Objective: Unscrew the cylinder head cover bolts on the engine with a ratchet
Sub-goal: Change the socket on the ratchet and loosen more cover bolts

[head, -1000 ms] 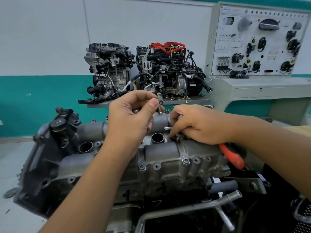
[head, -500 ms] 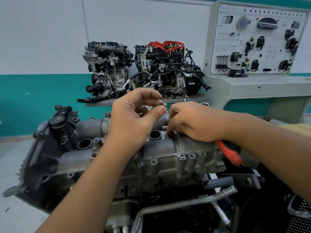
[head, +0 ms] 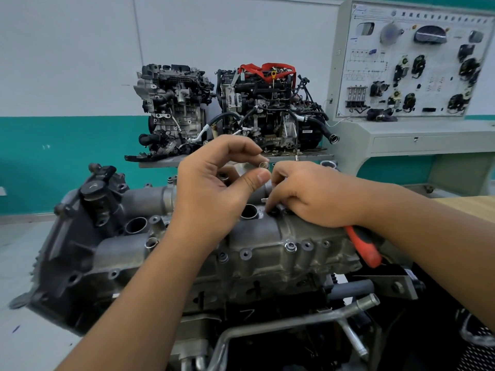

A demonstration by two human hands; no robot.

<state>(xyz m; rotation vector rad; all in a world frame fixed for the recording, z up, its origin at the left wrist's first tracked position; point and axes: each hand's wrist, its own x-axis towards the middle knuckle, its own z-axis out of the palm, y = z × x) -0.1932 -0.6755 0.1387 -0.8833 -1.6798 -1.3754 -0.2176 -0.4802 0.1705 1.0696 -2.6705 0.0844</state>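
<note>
— Where are the hands?

— Both are over the grey cast-metal cylinder head cover (head: 267, 236) of the engine in the foreground. The left hand (head: 214, 183) is raised above the cover's middle, wrist bent, with the forefinger arched over and the thumb pointing right. Between those two tips it pinches a small round metal bolt (head: 264, 164), lifted clear of the cover.

— And the right hand?

— The right hand (head: 308, 194) lies low on the cover's far ridge, knuckles up, fingers curled down onto something small and dark at the cover's top edge. I cannot tell whether they actually grip it. The forearm comes in from the right.

— The ratchet?

— Only its red handle (head: 364, 249) shows, slanting down past the cover's right end from under the right wrist; the head is hidden.

— Anything left in the cover?

— One shiny flanged bolt (head: 290, 247) sits along the near edge, beside open holes.
</note>
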